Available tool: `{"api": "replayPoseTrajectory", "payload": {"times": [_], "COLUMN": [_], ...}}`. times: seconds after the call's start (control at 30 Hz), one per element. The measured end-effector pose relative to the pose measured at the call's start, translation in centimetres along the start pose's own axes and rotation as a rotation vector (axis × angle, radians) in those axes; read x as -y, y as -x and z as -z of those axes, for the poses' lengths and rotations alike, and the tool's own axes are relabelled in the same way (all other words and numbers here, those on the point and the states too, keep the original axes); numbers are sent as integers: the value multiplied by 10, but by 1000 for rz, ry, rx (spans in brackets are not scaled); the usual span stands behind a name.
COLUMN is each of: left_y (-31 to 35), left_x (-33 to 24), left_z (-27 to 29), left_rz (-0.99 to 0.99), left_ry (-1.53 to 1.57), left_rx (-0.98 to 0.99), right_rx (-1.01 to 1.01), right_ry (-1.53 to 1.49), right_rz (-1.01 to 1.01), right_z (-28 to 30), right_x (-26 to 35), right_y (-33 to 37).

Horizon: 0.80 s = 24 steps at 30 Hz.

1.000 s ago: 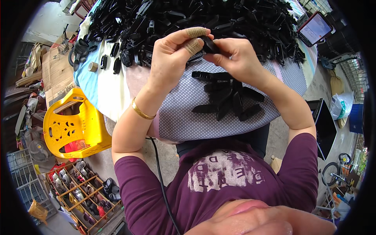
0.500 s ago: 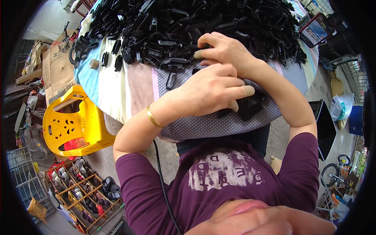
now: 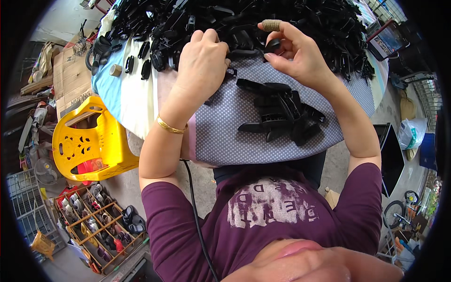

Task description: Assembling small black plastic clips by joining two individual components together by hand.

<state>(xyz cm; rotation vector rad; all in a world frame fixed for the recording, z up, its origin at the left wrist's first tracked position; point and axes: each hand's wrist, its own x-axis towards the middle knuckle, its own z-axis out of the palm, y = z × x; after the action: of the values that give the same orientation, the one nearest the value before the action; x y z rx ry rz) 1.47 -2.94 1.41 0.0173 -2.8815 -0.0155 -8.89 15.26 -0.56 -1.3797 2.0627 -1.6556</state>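
A large heap of small black plastic pieces (image 3: 244, 33) covers the far part of the cloth-covered table. My left hand (image 3: 203, 63) reaches to the near edge of the heap, back upward, fingers curled down; what they grip is hidden. Beside it, my right hand (image 3: 303, 56) pinches a small black plastic piece (image 3: 272, 45) between thumb and fingers, its taped index finger raised. Closer to me, a smaller pile of longer black plastic pieces (image 3: 282, 113) lies on the dotted grey cloth (image 3: 216, 141).
A roll of tan tape (image 3: 115, 70) and several single black pieces lie at the table's left. A yellow plastic chair (image 3: 91, 141) stands against the left side. Further off are a shoe rack (image 3: 101, 230) and a cardboard sheet (image 3: 70, 84). A black cable (image 3: 195, 211) hangs by my left arm.
My hands have drawn apart. The left moved up and left to the heap, uncovering the smaller pile; the right shifted right and now shows a black piece in its pinch.
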Motion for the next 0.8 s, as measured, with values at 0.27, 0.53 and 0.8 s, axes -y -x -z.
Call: {"api": "replayPoseTrajectory", "payload": {"times": [0.27,0.53,0.8], "left_y": [-4,-10,-5], "left_x": [-7,0,-11], "left_z": [-5,-5,-7], "left_rz": [-33,260,129], "left_ry": [573,1872,1509], "left_rx": [-293,30,-62], "right_rx": [18,-49,-91], "right_ry": [-224,-34,-174], "right_rz": [222,150,63], "right_z": [3,-8,-4], "right_x": [-4,-3,2], "right_y": [-1,1,2]}}
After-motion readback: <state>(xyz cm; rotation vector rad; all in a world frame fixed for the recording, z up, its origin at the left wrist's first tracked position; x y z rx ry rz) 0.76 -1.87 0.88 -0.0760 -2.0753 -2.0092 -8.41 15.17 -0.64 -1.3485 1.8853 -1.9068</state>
